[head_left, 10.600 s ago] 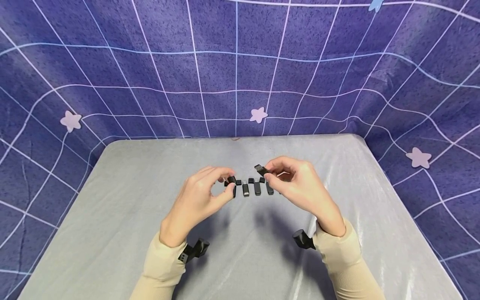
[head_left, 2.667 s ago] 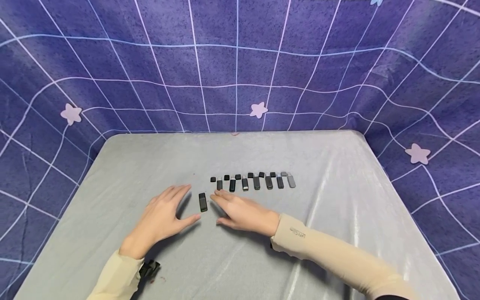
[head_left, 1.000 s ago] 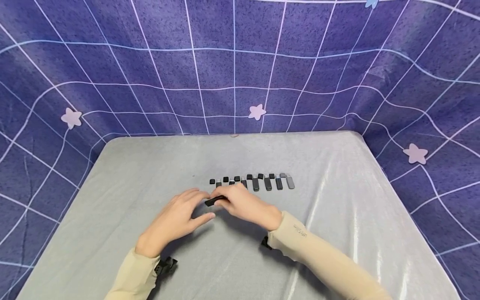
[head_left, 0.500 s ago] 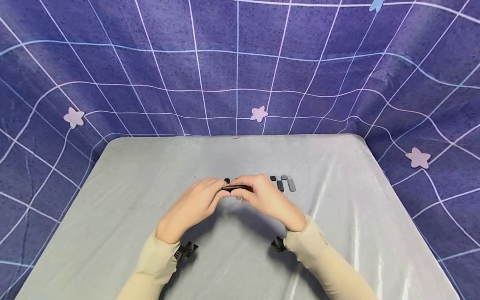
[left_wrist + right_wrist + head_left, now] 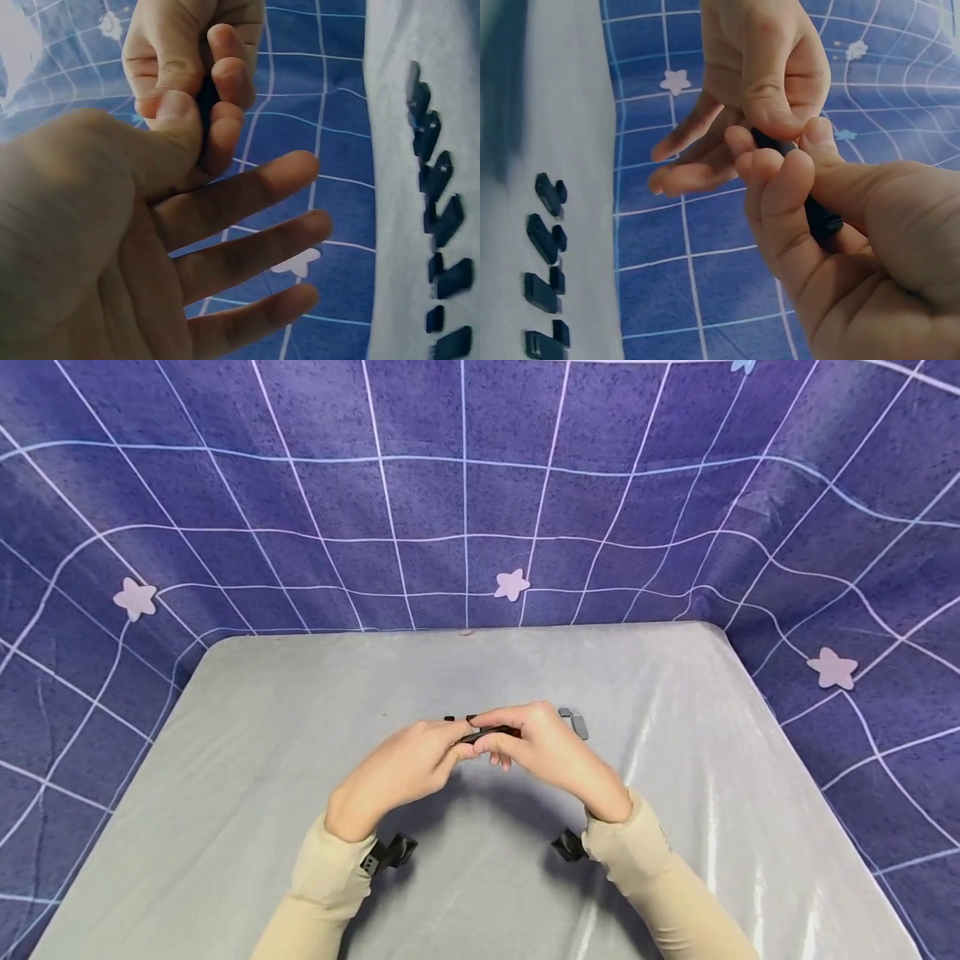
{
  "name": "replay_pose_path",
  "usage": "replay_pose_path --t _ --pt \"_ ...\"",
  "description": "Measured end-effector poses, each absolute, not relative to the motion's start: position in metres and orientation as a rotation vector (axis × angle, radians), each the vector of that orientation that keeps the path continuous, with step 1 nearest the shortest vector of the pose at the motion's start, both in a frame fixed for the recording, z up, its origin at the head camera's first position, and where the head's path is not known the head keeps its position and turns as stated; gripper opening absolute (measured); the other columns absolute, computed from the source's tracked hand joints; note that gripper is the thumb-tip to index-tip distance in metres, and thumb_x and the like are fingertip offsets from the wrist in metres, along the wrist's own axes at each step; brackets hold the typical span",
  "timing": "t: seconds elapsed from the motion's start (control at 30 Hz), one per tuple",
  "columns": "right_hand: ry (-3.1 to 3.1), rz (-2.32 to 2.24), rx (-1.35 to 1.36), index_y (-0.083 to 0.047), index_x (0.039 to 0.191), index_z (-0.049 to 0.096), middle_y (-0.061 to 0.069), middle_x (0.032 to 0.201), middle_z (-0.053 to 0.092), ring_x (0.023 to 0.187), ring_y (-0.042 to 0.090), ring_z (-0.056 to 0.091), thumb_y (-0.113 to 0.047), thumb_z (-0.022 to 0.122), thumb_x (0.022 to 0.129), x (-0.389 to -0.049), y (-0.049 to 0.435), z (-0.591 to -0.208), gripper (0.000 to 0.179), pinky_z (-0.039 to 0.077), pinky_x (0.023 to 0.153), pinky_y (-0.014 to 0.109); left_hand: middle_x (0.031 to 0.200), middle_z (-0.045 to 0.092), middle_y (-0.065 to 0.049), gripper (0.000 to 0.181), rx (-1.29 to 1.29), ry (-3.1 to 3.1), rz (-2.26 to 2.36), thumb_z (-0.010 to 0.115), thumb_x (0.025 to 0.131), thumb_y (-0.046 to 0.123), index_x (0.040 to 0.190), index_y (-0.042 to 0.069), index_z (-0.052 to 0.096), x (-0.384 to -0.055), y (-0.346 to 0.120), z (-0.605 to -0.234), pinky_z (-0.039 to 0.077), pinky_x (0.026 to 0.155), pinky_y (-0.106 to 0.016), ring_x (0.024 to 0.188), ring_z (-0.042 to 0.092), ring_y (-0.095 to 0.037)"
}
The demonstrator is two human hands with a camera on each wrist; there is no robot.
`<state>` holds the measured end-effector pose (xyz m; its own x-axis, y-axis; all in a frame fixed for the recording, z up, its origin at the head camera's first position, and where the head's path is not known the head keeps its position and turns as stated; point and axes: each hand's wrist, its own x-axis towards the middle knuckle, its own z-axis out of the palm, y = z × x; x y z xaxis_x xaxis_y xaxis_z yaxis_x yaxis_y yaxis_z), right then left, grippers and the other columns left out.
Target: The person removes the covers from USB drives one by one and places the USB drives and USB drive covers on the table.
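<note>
A black USB stick [image 5: 492, 731] is held up between both hands over the table. My left hand [image 5: 405, 768] pinches its left end with thumb and forefinger; the other fingers stretch out straight in the left wrist view. At the opposite end, my right hand [image 5: 551, 747] grips it with thumb and curled fingers. The right wrist view shows the dark body of the stick [image 5: 823, 219] running through the right fingers, its far tip at the left thumb. Fingers cover most of it.
Behind the hands, a row of USB sticks [image 5: 544, 238] with caps beside them lies on the grey-covered table [image 5: 300, 693], largely hidden in the head view. A grey stick [image 5: 580, 725] ends the row at right. A purple gridded curtain [image 5: 420, 502] encloses the table.
The black USB stick lay on the table between the hands; the right hand picked it up, and the left took its other end. Both hands moved rightward. Earliest, they held another stick and cap apart.
</note>
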<state>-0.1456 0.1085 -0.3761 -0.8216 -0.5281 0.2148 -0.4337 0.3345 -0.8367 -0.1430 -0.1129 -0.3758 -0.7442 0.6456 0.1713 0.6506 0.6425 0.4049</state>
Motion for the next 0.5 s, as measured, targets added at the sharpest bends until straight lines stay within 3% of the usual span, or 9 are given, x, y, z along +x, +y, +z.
replay_pose_path --t 0.13,0.27,0.5 --pt "2.424 -1.485 -0.923 -0.008 0.115 0.076 0.000 0.072 0.070 0.061 0.016 0.065 -0.019 0.067 0.101 -0.1434 0.1101 -0.3714 0.020 0.058 0.064 0.028 0.078 0.058 0.010 0.017 -1.116 -2.829 -0.779 0.057 0.106 0.023 0.091 0.018 0.063 -0.1407 -0.1130 -0.3704 0.049 0.066 -0.028 0.069 0.054 -0.007" --pt "2.376 -1.399 -0.958 -0.013 0.108 0.075 0.001 0.072 0.069 0.063 0.027 0.067 -0.021 0.062 0.104 -0.1423 0.1144 -0.3699 0.016 0.057 0.060 0.029 0.076 0.055 0.011 0.018 -1.144 -2.814 -0.837 0.056 0.106 0.027 0.090 0.020 0.062 -0.1390 -0.1150 -0.3699 0.047 0.066 -0.025 0.068 0.051 -0.005" --pt "2.380 -1.301 -1.052 -0.018 0.091 0.069 -0.006 0.070 0.061 0.061 0.009 0.057 -0.024 0.058 0.107 -0.1417 0.1184 -0.3718 0.020 0.052 0.061 0.025 0.089 0.063 0.013 0.017 -1.197 -2.751 -0.895 0.057 0.106 0.032 0.104 0.021 0.071 -0.1377 -0.1214 -0.3682 0.052 0.075 -0.026 0.078 0.057 -0.003"
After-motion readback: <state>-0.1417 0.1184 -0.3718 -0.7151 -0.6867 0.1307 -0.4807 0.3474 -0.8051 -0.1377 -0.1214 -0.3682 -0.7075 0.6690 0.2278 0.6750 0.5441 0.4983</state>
